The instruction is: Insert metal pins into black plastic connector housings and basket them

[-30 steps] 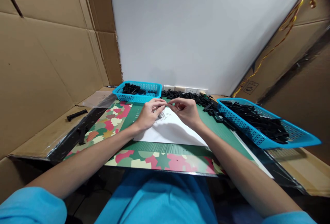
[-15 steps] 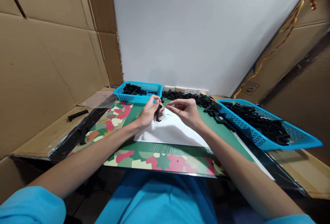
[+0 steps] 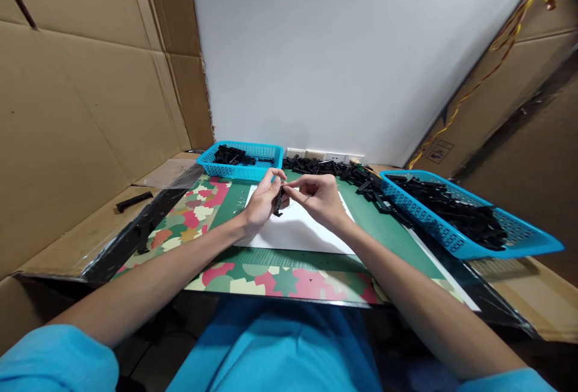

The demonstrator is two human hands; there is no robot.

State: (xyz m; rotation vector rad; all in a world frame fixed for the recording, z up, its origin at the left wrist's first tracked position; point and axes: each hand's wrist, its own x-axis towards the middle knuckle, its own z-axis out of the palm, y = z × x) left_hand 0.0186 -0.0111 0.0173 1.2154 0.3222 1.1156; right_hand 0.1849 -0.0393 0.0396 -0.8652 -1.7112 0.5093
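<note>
A narrow black plastic part (image 3: 279,204) is gripped in my left hand (image 3: 262,202), its lower end sticking out below the fingers. My right hand (image 3: 318,194) pinches thumb and forefinger together at the upper end of that part. Whatever sits between those right fingertips is too small to make out. Beneath both hands lies a white sheet (image 3: 293,232) on the green mat (image 3: 374,229). Small shiny bits (image 3: 241,201) are scattered beside the sheet, left of my left hand.
Behind my left hand stands a blue basket (image 3: 203,160) of black parts; a larger blue basket (image 3: 537,244) of them is at right. A heap of black parts (image 3: 334,168) runs along the wall. One black part (image 3: 134,202) lies on cardboard at left.
My right hand has moved left, closing the gap, and its fingertips now meet the black part. The left hand still holds the part in nearly the same place.
</note>
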